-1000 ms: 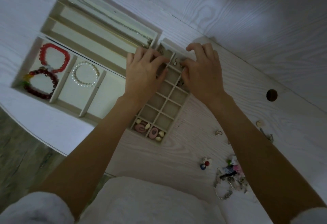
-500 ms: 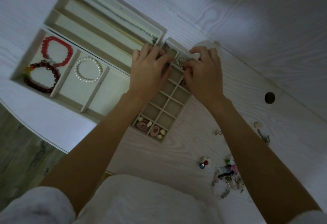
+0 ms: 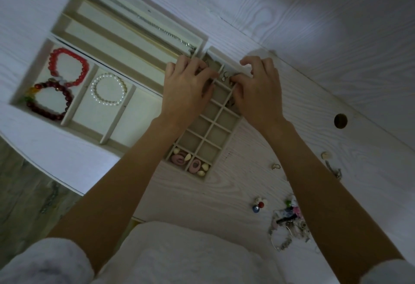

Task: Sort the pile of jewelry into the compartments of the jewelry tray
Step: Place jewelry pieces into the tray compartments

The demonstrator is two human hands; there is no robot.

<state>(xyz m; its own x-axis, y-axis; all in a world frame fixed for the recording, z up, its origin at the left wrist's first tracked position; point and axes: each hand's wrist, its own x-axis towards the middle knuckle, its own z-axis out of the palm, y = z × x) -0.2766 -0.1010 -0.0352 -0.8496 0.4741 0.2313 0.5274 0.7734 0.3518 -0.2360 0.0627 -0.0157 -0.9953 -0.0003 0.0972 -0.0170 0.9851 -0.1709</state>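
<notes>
The small gridded tray (image 3: 221,132) lies mid-table, and its near cells hold pink pieces (image 3: 179,159) and small shells. My left hand (image 3: 186,90) rests on the tray's far left cells with loosely bent fingers; I see nothing held in them. My right hand (image 3: 260,90) is over the far right cells. Its thumb and forefinger pinch a small silver earring (image 3: 225,77) above a divider. The unsorted jewelry pile (image 3: 288,224) lies at the lower right, partly behind my right forearm.
The large tray (image 3: 143,97) at left holds a red bracelet (image 3: 67,66), a dark red bracelet (image 3: 52,99), a pearl bracelet (image 3: 109,89) and a chain necklace (image 3: 146,21). Loose beads (image 3: 259,205), a ring (image 3: 276,166) and a clip (image 3: 334,170) lie on the table. A cable hole (image 3: 340,121) is at right.
Both hands stay at the tray's far end. My right fingers have curled tighter and closed on the earring, and my left fingers have bent more.
</notes>
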